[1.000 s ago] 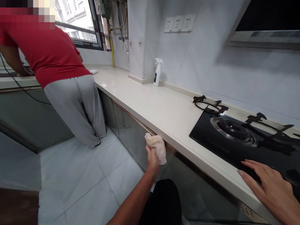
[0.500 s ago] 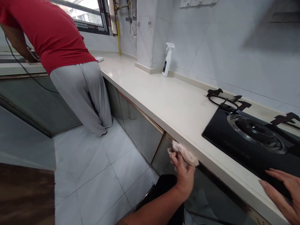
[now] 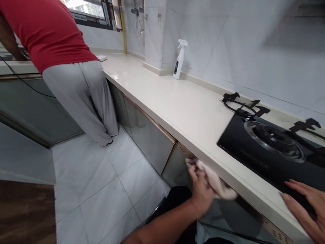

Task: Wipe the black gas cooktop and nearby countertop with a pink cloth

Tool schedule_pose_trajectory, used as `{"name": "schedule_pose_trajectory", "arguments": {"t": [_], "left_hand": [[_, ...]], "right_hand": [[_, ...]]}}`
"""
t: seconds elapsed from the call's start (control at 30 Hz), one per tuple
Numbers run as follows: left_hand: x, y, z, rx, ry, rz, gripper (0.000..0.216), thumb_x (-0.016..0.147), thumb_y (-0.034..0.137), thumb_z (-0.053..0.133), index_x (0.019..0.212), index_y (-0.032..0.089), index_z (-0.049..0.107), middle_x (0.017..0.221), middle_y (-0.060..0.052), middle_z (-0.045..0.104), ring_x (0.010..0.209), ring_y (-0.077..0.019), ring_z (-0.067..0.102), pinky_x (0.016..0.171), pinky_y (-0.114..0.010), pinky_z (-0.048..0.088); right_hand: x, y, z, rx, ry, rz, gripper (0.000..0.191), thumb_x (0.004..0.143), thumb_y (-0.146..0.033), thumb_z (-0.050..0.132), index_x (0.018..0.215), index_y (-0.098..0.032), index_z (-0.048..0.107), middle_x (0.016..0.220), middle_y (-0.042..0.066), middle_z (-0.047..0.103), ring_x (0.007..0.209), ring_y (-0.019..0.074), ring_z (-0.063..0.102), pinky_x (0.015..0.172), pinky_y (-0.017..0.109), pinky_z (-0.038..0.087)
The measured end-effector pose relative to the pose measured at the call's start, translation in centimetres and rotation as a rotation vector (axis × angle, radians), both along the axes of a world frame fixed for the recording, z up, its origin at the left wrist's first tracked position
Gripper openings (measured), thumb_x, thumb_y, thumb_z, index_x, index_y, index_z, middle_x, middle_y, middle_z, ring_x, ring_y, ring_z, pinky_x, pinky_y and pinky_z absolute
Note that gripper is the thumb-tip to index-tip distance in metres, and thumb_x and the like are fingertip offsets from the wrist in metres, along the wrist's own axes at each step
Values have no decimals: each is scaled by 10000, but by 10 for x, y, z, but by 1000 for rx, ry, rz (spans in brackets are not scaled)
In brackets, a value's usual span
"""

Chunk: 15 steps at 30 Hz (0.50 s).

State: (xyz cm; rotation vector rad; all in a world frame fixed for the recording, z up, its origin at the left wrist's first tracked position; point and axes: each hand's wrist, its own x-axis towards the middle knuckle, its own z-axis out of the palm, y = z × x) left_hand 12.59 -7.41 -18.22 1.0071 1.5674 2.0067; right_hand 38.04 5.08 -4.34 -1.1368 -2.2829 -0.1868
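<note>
A crumpled pale cloth (image 3: pixel 213 179) is gripped in my left hand (image 3: pixel 201 191), pressed against the top edge of the cabinet front just under the counter's lip. Motion blurs the cloth's right end. My right hand (image 3: pixel 306 203) rests on the counter edge and the front corner of the black gas stove (image 3: pixel 254 156), fingers stretched out and holding nothing. Beside the cloth, a perforated metal strip (image 3: pixel 185 149) shows along the cabinet top. Glass cabinet doors (image 3: pixel 152 135) with a copper-coloured edge run off to the left.
A white spray bottle (image 3: pixel 179 61) stands on the pale counter (image 3: pixel 162 98) against the wall. Black pan supports (image 3: pixel 241 106) sit loose behind the burner. At the far left a person in a red shirt (image 3: pixel 53 37) leans over the other counter. Tiled floor (image 3: pixel 109 189) lies below.
My left hand has slid the cloth a little to the right and down along the cabinet's top edge. My right hand stays on the stove corner. The view has shifted slightly.
</note>
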Motion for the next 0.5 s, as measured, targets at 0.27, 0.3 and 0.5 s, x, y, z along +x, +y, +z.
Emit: {"name": "schedule_pose_trajectory", "arguments": {"t": [0.27, 0.3, 0.5], "left_hand": [[-81, 20, 18, -41, -120, 340, 491, 964, 371, 526, 1408, 194, 414, 1449, -190, 341, 1438, -329, 336, 1254, -453, 234], [-63, 18, 15, -48, -108, 333, 501, 970, 359, 517, 1428, 193, 400, 1475, -192, 314, 1470, -328, 290, 1270, -455, 195], [91, -10, -5, -102, 215, -215, 494, 824, 226, 673, 1311, 252, 592, 1528, -169, 272, 1469, -403, 279, 1227, -572, 252]], "right_hand": [[-21, -21, 16, -1, -133, -39, 500, 895, -717, 379, 1072, -319, 625, 1191, 119, 705, 1027, 394, 609, 761, 536, 422], [-25, -24, 19, -6, -147, -45, 508, 916, -696, 353, 1084, -300, 623, 1208, 124, 692, 1060, 391, 599, 780, 529, 416], [-35, -34, 29, -15, -168, -46, 532, 981, -634, 320, 1162, -228, 612, 1288, 136, 633, 1136, 364, 551, 843, 486, 383]]}}
